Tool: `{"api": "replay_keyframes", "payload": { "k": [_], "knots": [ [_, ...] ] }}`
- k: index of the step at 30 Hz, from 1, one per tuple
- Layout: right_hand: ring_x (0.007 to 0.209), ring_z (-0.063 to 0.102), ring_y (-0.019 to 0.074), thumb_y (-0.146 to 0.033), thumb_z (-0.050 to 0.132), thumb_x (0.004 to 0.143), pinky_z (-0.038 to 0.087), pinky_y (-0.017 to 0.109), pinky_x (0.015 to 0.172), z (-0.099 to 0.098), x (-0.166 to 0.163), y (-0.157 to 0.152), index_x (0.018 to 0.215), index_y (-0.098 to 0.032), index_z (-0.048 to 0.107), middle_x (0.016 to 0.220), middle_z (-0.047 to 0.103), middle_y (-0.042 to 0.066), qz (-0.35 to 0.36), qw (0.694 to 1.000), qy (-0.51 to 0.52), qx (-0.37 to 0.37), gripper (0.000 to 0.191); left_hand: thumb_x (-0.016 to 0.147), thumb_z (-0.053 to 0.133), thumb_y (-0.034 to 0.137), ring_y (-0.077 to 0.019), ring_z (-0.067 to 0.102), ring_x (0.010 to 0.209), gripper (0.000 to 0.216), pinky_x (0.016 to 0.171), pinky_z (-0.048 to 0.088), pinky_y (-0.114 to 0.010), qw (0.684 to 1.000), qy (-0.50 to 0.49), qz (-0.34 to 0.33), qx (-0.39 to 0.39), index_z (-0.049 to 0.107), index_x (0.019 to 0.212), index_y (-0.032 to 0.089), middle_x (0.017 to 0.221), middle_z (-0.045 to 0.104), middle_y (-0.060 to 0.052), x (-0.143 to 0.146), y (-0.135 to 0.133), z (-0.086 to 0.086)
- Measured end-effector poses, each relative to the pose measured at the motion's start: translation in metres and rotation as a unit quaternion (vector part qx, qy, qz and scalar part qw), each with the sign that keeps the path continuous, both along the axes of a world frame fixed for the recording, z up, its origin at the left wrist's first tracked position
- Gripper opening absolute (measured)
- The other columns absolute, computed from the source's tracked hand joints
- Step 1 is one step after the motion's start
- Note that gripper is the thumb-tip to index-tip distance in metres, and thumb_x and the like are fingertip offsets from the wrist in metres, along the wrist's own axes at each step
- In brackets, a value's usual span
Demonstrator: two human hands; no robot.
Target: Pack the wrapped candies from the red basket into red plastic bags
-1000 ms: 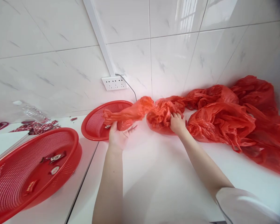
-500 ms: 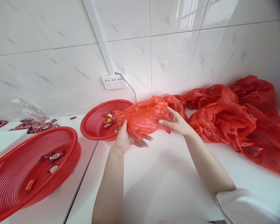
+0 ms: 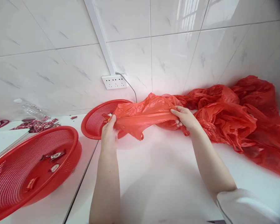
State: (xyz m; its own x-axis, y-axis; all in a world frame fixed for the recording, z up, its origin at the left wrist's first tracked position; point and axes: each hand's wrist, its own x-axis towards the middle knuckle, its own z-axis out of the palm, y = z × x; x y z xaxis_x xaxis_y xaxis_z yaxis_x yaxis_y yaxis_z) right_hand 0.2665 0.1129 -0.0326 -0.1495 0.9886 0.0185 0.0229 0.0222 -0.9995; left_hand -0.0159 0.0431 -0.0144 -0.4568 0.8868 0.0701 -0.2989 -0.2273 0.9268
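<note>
Left hand (image 3: 109,132) and right hand (image 3: 185,117), grips closed on opposite ends, stretch a red bag (image 3: 142,119) at a basket (image 3: 93,119) edge, white table (image 3: 158,165) spreading below.

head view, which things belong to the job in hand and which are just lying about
Likely in the job:
red bag, held by left hand and right hand
heap of red bags beside the right hand
small basket

Seemingly just lying about:
large basket, untouched
bottle
cable
</note>
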Motion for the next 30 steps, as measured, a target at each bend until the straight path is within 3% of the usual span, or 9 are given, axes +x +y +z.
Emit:
{"api": "replay_keyframes", "payload": {
  "k": [6, 9, 11, 13, 19, 22, 25, 28, 30],
  "knots": [
    [0.07, 0.061, 0.0156, -0.049, 0.065, 0.08, 0.052, 0.03, 0.063, 0.008, 0.012, -0.009, 0.137, -0.033, 0.045, 0.101, 0.064, 0.004, 0.018, 0.974, -0.173, 0.142, 0.062, 0.077, 0.069, 0.045, -0.0174, 0.066, 0.082, 0.037, 0.064, 0.056, -0.027, 0.995, 0.019, -0.095, -0.005, 0.065, 0.104, 0.02, 0.103, 0.068, -0.006, 0.002, -0.009, 0.007],
    [0.105, 0.058, 0.0237, -0.042, 0.073, 0.074, 0.046, 0.039, 0.092, 0.011, 0.013, -0.013, 0.12, -0.032, 0.063, 0.116, 0.06, 0.003, 0.031, 0.936, -0.261, 0.235, 0.048, 0.071, 0.077, 0.034, -0.0083, 0.058, 0.058, 0.04, 0.058, 0.051, -0.022, 0.983, 0.096, -0.155, -0.022, 0.062, 0.107, 0.023, 0.083, 0.066, 0.001, 0.008, -0.014, 0.01],
    [0.102, 0.059, 0.0233, -0.039, 0.067, 0.079, 0.044, 0.04, 0.094, 0.011, 0.012, -0.013, 0.098, -0.027, 0.072, 0.106, 0.063, 0.003, 0.003, 0.925, -0.288, 0.247, 0.023, 0.072, 0.076, 0.031, -0.0039, 0.047, 0.046, 0.031, 0.048, 0.042, -0.017, 0.978, 0.133, -0.158, -0.036, 0.064, 0.099, 0.021, 0.07, 0.06, 0.004, 0.009, -0.015, 0.01],
    [0.096, 0.061, 0.0224, -0.039, 0.06, 0.084, 0.045, 0.04, 0.091, 0.01, 0.01, -0.013, 0.087, -0.024, 0.074, 0.1, 0.063, 0.004, -0.02, 0.924, -0.299, 0.239, 0.02, 0.075, 0.073, 0.035, -0.0029, 0.039, 0.041, 0.021, 0.042, 0.034, -0.017, 0.975, 0.162, -0.143, -0.051, 0.064, 0.08, 0.016, 0.058, 0.054, 0.005, 0.008, -0.015, 0.009],
    [0.126, 0.044, 0.0293, -0.032, 0.066, 0.077, 0.037, 0.045, 0.102, 0.014, 0.011, -0.02, 0.067, -0.023, 0.071, 0.13, 0.055, 0.003, 0.005, 0.906, -0.344, 0.245, 0.014, 0.075, 0.069, 0.04, -0.0047, 0.03, 0.041, 0.036, 0.043, 0.026, -0.02, 0.961, 0.256, -0.077, -0.072, 0.05, 0.056, 0.017, 0.045, 0.038, 0.006, 0.007, -0.018, 0.013],
    [0.108, 0.057, 0.0248, -0.03, 0.07, 0.071, 0.045, 0.038, 0.089, 0.021, 0.011, -0.027, 0.064, -0.02, 0.063, 0.117, 0.063, 0.003, 0.031, 0.921, -0.325, 0.211, 0.014, 0.077, 0.065, 0.048, -0.0076, 0.035, 0.044, 0.041, 0.045, 0.029, -0.022, 0.944, 0.312, -0.036, -0.104, 0.049, 0.055, 0.018, 0.047, 0.039, 0.005, 0.008, -0.021, 0.014],
    [0.079, 0.061, 0.0177, -0.031, 0.072, 0.067, 0.046, 0.028, 0.065, 0.024, 0.01, -0.032, 0.07, -0.02, 0.057, 0.092, 0.067, 0.0, 0.045, 0.933, -0.32, 0.159, 0.018, 0.079, 0.062, 0.052, -0.0122, 0.046, 0.053, 0.038, 0.051, 0.037, -0.025, 0.885, 0.443, 0.081, -0.122, 0.053, 0.063, 0.019, 0.057, 0.051, 0.002, 0.01, -0.025, 0.017],
    [0.064, 0.054, 0.0138, -0.033, 0.072, 0.066, 0.038, 0.024, 0.053, 0.024, 0.006, -0.032, 0.068, -0.02, 0.054, 0.075, 0.063, -0.002, 0.061, 0.928, -0.341, 0.138, 0.022, 0.081, 0.063, 0.043, -0.0162, 0.057, 0.072, 0.024, 0.065, 0.046, -0.028, 0.825, 0.534, 0.184, -0.011, 0.058, 0.081, 0.02, 0.078, 0.062, -0.001, 0.02, -0.038, 0.023],
    [0.061, 0.051, 0.0127, -0.033, 0.07, 0.067, 0.036, 0.024, 0.051, 0.023, 0.004, -0.032, 0.067, -0.02, 0.053, 0.07, 0.06, -0.002, 0.076, 0.926, -0.341, 0.144, 0.022, 0.086, 0.058, 0.033, -0.0169, 0.06, 0.085, 0.013, 0.077, 0.048, -0.028, 0.803, 0.572, 0.123, 0.115, 0.06, 0.087, 0.02, 0.089, 0.064, -0.004, 0.033, -0.049, 0.026]
  ]
}}
